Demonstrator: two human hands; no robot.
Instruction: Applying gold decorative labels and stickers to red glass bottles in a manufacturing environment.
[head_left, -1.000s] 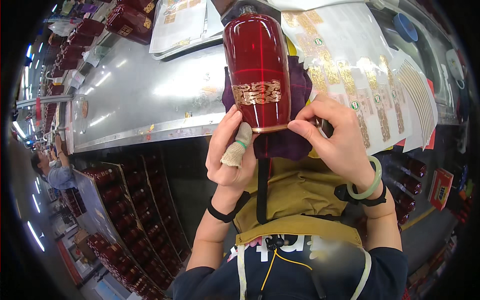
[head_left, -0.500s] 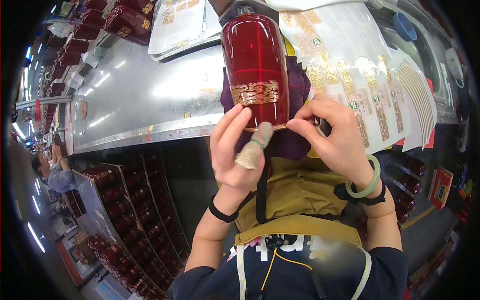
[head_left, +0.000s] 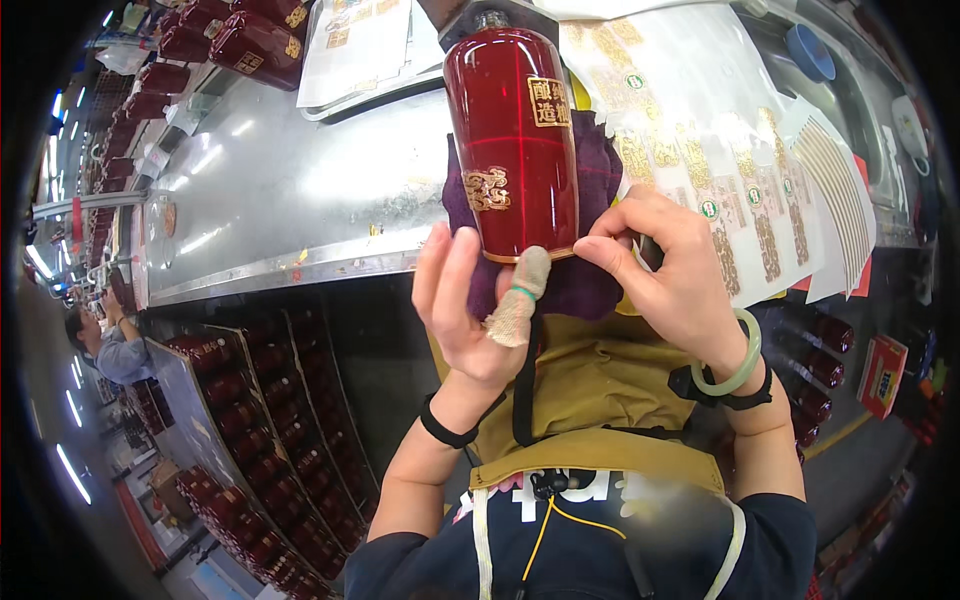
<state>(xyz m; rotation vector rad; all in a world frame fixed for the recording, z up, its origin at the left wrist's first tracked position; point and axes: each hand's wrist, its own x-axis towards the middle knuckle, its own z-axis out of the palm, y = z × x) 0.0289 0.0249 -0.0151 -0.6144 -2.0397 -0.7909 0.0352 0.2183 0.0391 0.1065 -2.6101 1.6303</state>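
Observation:
A dark red glass bottle (head_left: 510, 130) lies on its side on a purple cloth (head_left: 600, 170), its neck pointing away from me. It bears a gold scroll decal (head_left: 486, 190) at its lower left and a square gold label (head_left: 549, 102) at its upper right. Fabric covers the thumb of my left hand (head_left: 475, 310), which rests at the bottle's base; the other fingers are spread, off the glass. My right hand (head_left: 665, 265) is closed, thumb and forefinger pinched at the right corner of the base, where a thin gold line runs along the edge.
Clear sheets of gold decals (head_left: 700, 150) lie on the right. A tray with papers (head_left: 360, 60) sits at the back left of the metal table (head_left: 270, 170). More red bottles (head_left: 260, 50) stand far left; crates of bottles (head_left: 240, 400) are below left, near a co-worker (head_left: 118, 350).
The bottle has rolled leftward about its length: the scroll decal has shifted left and the square label has come into view. My left fingers have come off the glass; my right hand has barely moved.

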